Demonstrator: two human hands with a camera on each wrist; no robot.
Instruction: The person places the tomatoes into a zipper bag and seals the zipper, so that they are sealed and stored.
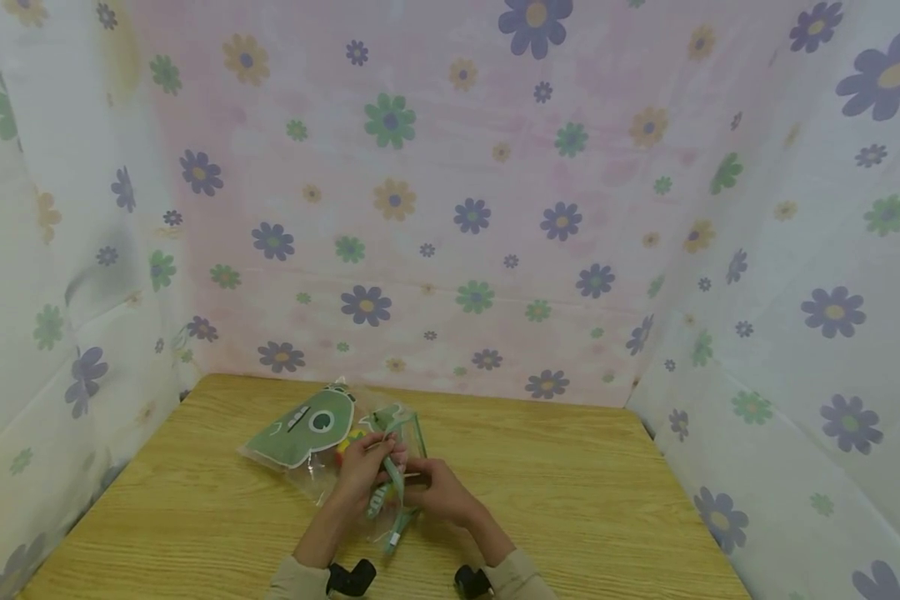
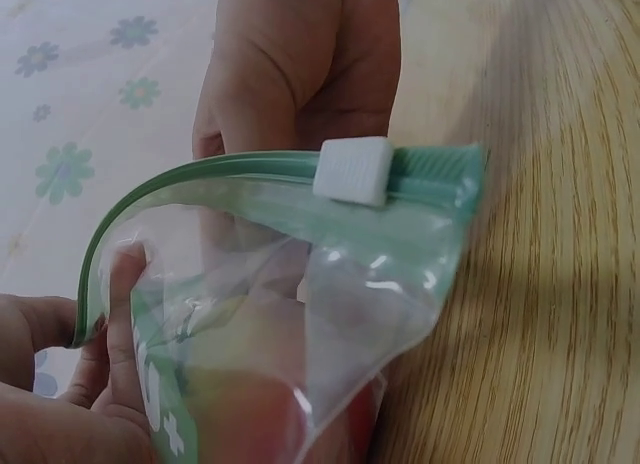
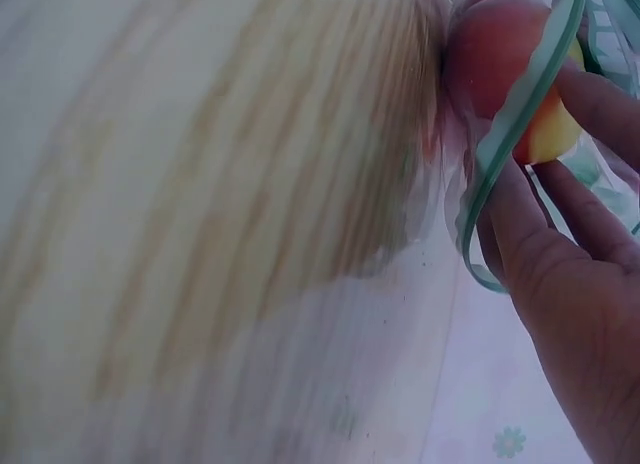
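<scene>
A clear zip bag (image 1: 393, 425) with a green zip edge and green print stands at the table's front, between my hands. My left hand (image 1: 360, 471) pinches the bag by its edge; its fingers (image 2: 125, 324) show at the lower left of the left wrist view. A white slider (image 2: 355, 171) sits near one end of the zip. My right hand (image 1: 442, 493) reaches in at the bag's mouth. In the right wrist view its fingers curl round a red-and-yellow fruit (image 3: 500, 59), partly hidden by the green edge.
Clear plastic with a large green dinosaur face (image 1: 300, 433) lies to the left on the wooden table (image 1: 555, 492); I cannot tell whether it is a separate bag. Flower-printed sheets (image 1: 435, 250) stand round the table's back and sides.
</scene>
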